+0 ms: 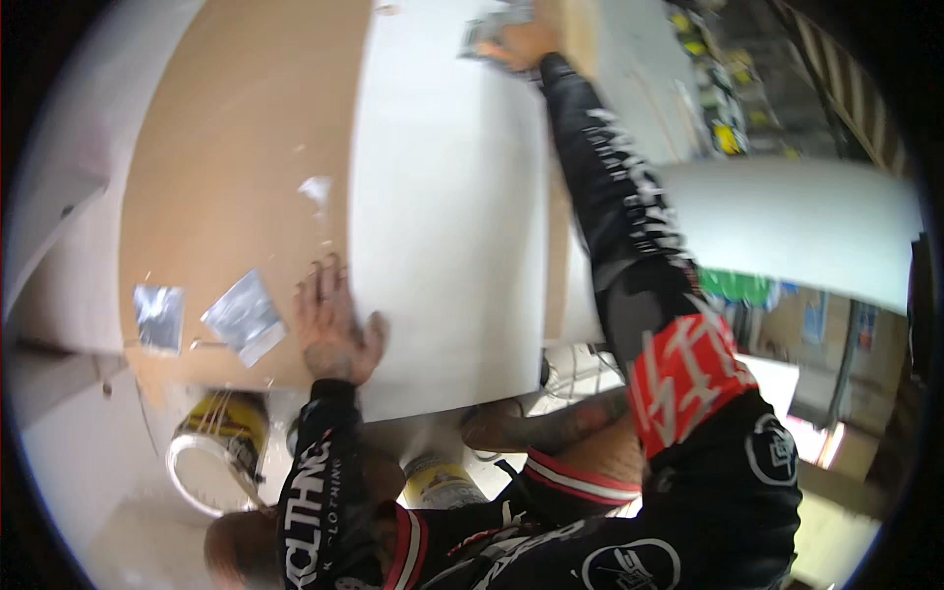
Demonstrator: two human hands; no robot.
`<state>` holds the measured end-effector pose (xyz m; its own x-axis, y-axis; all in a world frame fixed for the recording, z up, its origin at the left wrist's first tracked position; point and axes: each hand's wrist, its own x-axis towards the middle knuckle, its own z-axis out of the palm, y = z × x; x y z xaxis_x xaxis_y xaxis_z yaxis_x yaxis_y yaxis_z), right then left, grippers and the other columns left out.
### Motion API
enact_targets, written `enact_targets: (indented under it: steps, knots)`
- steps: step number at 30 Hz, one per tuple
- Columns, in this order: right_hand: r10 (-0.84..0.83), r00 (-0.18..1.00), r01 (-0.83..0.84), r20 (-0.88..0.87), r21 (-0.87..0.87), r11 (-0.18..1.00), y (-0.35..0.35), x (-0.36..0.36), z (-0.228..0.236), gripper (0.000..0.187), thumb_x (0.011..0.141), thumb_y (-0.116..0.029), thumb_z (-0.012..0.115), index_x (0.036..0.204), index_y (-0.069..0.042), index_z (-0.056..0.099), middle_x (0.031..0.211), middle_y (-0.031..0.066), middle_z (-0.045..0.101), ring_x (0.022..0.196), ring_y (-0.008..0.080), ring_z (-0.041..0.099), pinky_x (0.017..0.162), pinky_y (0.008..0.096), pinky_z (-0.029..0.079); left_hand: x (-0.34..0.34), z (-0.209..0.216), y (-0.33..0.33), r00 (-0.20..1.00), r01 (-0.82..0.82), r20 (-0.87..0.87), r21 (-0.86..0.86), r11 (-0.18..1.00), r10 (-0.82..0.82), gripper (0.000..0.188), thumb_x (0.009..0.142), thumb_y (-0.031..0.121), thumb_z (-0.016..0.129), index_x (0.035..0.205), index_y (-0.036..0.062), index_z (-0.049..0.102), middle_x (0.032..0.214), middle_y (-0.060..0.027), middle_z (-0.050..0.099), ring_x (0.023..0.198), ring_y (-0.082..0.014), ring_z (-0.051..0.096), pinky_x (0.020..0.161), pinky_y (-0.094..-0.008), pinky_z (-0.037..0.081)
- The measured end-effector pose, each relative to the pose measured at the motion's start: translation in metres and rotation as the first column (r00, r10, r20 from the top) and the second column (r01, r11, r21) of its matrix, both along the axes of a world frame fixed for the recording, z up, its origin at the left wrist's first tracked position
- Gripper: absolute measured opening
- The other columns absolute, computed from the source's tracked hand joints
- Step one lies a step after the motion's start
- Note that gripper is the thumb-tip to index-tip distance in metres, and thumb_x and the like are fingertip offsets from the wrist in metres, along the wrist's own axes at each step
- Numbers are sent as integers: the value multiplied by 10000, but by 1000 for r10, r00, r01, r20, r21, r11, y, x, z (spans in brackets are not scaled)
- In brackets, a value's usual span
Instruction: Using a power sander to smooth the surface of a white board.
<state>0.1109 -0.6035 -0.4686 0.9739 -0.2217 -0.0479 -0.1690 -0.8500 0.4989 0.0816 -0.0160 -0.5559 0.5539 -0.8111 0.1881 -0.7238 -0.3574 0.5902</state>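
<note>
A long white sheet (447, 216) lies lengthwise over a brown board (236, 157). My left hand (339, 329) rests flat with fingers spread, on the board beside the sheet's left edge, its thumb reaching over the white. Far ahead, at the sheet's far right part, my right hand (523, 44) is closed on a grey item (489, 31), blurred so that its kind does not show. Left of my left hand lie a silver square sheet (246, 317) and a smaller silver piece (158, 320). A small pale scrap (316, 190) sits farther up the board.
A yellow-and-brown bucket (216, 442) with a whitish top stands below the board's near left edge. Another yellow bucket (441, 482) is between my legs. To the right are a white panel (787, 221), a green item (736, 287) and several yellow-and-dark things (726, 138).
</note>
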Motion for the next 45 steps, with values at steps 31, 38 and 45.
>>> enact_targets:
  steps: [31, 38, 45]
  knots:
    - [-743, 597, 114, 302, 885, 452, 454, -188, 24, 906, 813, -131, 740, 1588, -235, 281, 1336, 348, 388, 1104, 534, 578, 932, 511, 543, 9, -14, 27, 993, -25, 112, 22, 999, 23, 663, 929, 380, 553, 1488, 32, 467, 1611, -166, 372, 1488, -395, 314, 1221, -556, 194]
    - [-719, 591, 147, 365, 828, 541, 315, -76, 10, 874, 807, -196, 711, 1579, -256, 305, 1334, 334, 436, 1107, 495, 593, 985, 483, 513, 15, -2, 30, 997, -23, 69, 86, 996, 17, 686, 900, 360, 568, 1462, -22, 475, 1604, -186, 374, 1480, -413, 325, 1217, -560, 199]
    - [-637, 615, 86, 465, 763, 640, 162, 28, -29, 907, 765, -253, 707, 1571, -134, 311, 1386, 250, 562, 1259, 474, 521, 1076, 428, 460, 17, 5, 33, 1000, -31, -1, 107, 994, 31, 677, 871, 321, 595, 1434, -41, 494, 1584, -223, 391, 1458, -448, 351, 1191, -598, 230]
